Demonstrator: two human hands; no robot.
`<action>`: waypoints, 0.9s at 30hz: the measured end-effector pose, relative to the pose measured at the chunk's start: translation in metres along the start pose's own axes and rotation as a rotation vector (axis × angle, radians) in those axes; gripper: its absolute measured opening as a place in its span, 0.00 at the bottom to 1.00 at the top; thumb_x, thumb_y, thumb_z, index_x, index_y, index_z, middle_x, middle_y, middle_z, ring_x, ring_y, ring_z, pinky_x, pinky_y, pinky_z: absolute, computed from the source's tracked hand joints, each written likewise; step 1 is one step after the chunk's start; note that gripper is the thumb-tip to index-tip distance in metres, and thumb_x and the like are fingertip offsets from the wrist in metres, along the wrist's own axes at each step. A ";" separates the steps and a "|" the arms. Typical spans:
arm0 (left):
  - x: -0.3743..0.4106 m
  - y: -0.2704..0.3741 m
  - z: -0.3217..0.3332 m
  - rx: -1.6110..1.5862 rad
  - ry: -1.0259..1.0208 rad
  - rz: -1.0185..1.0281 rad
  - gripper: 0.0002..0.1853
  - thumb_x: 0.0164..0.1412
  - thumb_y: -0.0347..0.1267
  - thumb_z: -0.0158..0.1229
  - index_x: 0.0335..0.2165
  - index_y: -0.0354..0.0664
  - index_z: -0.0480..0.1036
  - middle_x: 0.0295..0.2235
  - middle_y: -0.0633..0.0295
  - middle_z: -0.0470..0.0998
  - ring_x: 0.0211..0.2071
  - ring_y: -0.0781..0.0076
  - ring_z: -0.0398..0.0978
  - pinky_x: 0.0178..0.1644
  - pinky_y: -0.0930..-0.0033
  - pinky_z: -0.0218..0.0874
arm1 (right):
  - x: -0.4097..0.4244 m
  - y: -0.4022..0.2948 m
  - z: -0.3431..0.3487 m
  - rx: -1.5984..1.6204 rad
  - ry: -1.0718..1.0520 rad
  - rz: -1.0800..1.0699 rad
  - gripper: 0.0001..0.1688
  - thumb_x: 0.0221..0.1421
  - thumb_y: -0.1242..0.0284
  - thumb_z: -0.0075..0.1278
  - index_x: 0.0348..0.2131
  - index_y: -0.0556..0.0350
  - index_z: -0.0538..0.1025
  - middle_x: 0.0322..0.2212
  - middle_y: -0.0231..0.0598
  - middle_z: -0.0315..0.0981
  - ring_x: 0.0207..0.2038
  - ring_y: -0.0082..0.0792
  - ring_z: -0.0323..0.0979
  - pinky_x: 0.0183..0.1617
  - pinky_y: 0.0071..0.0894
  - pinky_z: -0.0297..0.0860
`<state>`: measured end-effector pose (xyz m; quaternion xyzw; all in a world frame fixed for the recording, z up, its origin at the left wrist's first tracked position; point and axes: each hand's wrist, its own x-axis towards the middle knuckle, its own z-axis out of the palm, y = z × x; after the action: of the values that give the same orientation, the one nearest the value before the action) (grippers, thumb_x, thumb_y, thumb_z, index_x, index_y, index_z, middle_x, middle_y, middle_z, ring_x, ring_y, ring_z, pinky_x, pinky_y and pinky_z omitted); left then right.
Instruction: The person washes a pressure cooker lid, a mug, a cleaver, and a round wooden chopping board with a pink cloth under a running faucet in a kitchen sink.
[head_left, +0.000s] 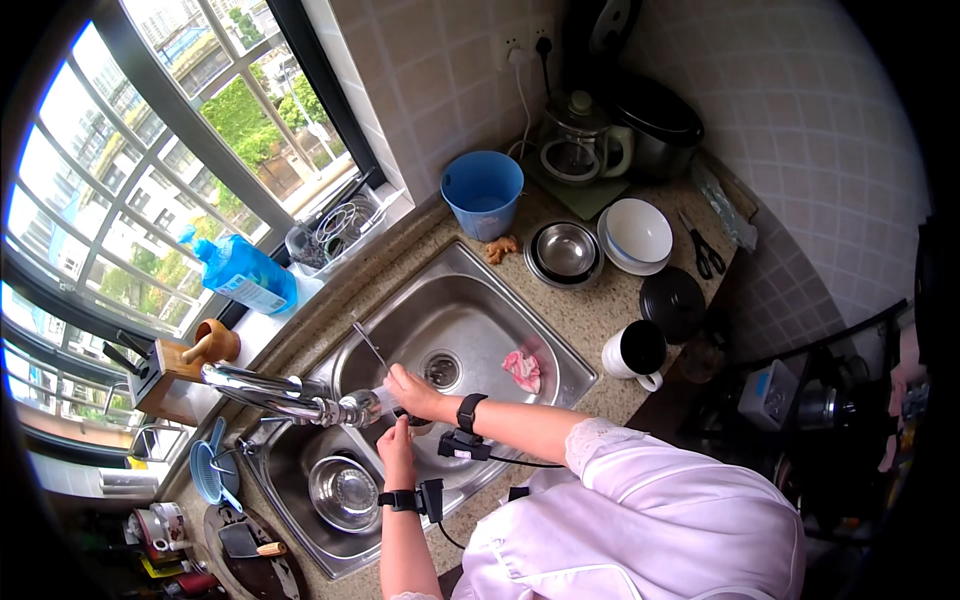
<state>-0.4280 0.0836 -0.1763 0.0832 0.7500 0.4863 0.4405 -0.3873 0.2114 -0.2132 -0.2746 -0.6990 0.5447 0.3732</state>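
My right hand (411, 391) is closed around a thin metal utensil (369, 343), whose slim end points up and left over the large steel sink basin (465, 300). Just below it, my left hand (397, 448) has its fingertips at a small dark item (403, 414); the hands partly hide this item, and its kind and whether it is gripped are unclear. Both hands are beside the mouth of the chrome faucet (360, 409), where water seems to run. A crumpled pink-and-white piece (523, 370), perhaps meat or cloth, lies in the large basin, right of the drain (442, 370).
A steel bowl (344, 493) sits in the small basin. Along the counter are a blue bucket (482, 193), ginger (501, 249), steel bowls (565, 250), white bowls (639, 231), scissors (701, 247), a black lid (673, 305) and a white mug (624, 358). A blue soap bottle (251, 274) stands by the window.
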 end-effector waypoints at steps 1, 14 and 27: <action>0.001 0.001 0.002 -0.007 -0.003 -0.008 0.18 0.57 0.45 0.55 0.17 0.49 0.66 0.13 0.77 0.61 0.10 0.88 0.53 0.13 0.82 0.40 | 0.000 0.004 0.002 0.032 0.001 -0.033 0.15 0.59 0.65 0.39 0.32 0.61 0.63 0.24 0.55 0.68 0.18 0.49 0.66 0.25 0.42 0.64; -0.003 0.006 0.003 -0.084 0.009 -0.045 0.19 0.56 0.42 0.56 0.14 0.49 0.65 0.12 0.77 0.60 0.10 0.88 0.51 0.13 0.81 0.38 | 0.007 -0.017 -0.021 0.068 -0.094 0.114 0.07 0.58 0.73 0.40 0.32 0.60 0.62 0.26 0.44 0.65 0.30 0.39 0.68 0.36 0.37 0.65; -0.001 0.004 0.009 -0.109 0.013 -0.074 0.15 0.55 0.44 0.54 0.19 0.50 0.64 0.13 0.76 0.57 0.11 0.86 0.50 0.13 0.81 0.39 | 0.003 -0.066 -0.042 0.189 -0.328 0.191 0.08 0.57 0.73 0.41 0.37 0.58 0.64 0.26 0.31 0.65 0.28 0.25 0.64 0.33 0.28 0.63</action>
<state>-0.4218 0.0914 -0.1734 0.0282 0.7277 0.5106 0.4571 -0.3524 0.2200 -0.1430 -0.2112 -0.6668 0.6783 0.2252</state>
